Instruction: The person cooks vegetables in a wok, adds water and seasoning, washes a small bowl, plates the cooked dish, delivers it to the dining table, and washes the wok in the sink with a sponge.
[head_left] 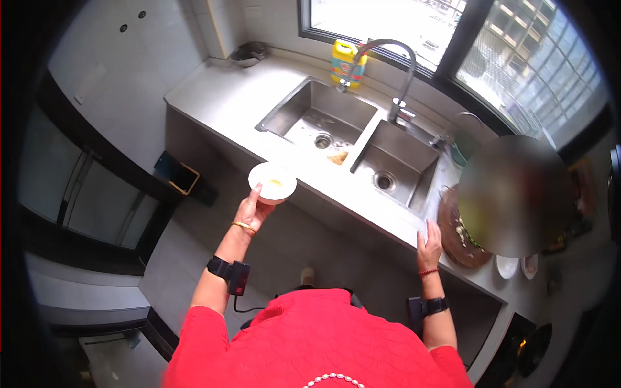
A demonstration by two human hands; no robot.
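Observation:
In my left hand (253, 210) is a small white bowl (266, 193), held at its rim with the thumb on top, out in front of the counter's edge. A little yellowish stuff lies inside the bowl; I cannot make out what it is. My right hand (429, 247) rests at the counter's front edge with its fingers stretched out and nothing in them. Just right of that hand sits a round wooden chopping board (467, 253) with pale and green bits on it, partly hidden by a blurred patch.
A double steel sink (370, 139) with a tall tap (399, 107) is set into the white counter (213, 97). Behind it stands a yellow jug (340, 61). A dark bowl (246, 57) is in the far left corner, and a white dish (506, 266) beside the board.

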